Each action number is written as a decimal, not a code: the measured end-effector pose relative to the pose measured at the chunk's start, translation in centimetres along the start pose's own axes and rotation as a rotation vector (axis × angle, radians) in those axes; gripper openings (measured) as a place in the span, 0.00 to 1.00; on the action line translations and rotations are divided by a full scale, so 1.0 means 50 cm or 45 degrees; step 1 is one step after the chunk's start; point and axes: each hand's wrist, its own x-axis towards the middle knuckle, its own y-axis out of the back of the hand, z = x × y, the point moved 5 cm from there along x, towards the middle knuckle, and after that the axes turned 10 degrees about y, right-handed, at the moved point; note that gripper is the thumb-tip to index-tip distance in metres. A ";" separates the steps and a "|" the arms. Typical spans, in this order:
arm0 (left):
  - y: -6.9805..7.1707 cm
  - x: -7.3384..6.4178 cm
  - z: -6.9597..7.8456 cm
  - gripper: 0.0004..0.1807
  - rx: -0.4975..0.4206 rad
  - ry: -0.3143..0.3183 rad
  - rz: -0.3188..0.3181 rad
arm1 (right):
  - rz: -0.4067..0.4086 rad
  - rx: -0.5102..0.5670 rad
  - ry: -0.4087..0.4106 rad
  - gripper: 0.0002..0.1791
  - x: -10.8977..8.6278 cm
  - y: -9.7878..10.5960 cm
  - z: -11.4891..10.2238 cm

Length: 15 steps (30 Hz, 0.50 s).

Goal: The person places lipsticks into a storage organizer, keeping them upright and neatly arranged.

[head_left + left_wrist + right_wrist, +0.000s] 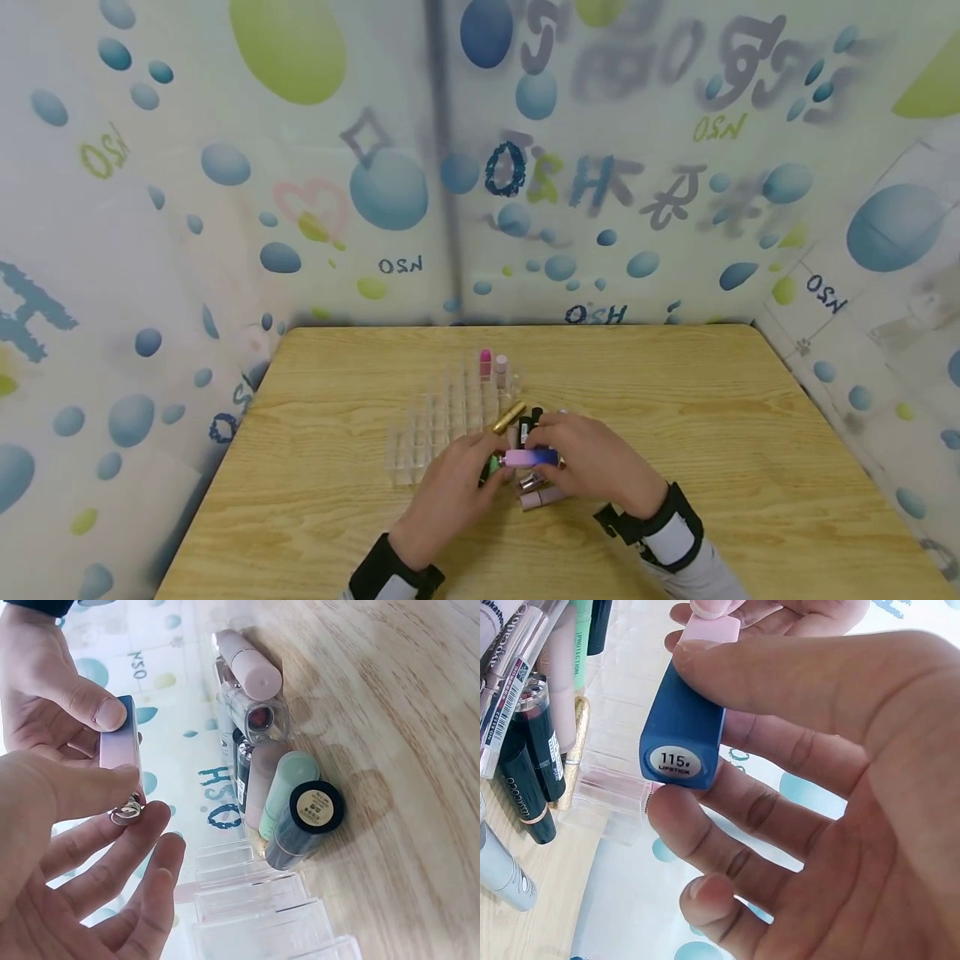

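A square lipstick tube (529,458), fading from pink to blue, is held level between both hands above the table. My left hand (452,482) pinches its pink end between thumb and fingers. A silver ring-shaped end piece (127,811) shows by those fingertips. The blue end is gripped by my right hand (596,457), its thumb on the upper face. A round "115 lipstick" label (675,762) is on the blue base. Below the hands lies a bunch of lipsticks, among them a mint green tube (289,787), a dark blue-grey tube (292,844) and a pale pink tube (540,498).
Left of the bunch stands a clear stepped organizer (431,425) with many compartments. A magenta lipstick (485,365) and a pale pink one (502,369) stand in its back part. A gold tube (510,417) leans near its right side. The wooden table (300,517) meets patterned curtains (337,275).
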 end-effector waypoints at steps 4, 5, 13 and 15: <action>0.000 0.002 -0.001 0.10 -0.022 0.011 -0.017 | 0.011 0.010 -0.009 0.12 0.000 -0.002 0.004; 0.000 0.003 -0.001 0.10 -0.031 0.013 -0.022 | 0.012 0.015 -0.014 0.12 0.000 -0.002 0.006; 0.002 0.003 -0.001 0.12 -0.042 0.014 -0.019 | 0.002 0.049 -0.033 0.12 0.001 -0.009 0.017; 0.004 0.003 0.001 0.12 -0.031 0.008 -0.007 | 0.000 0.061 -0.027 0.11 0.001 -0.011 0.020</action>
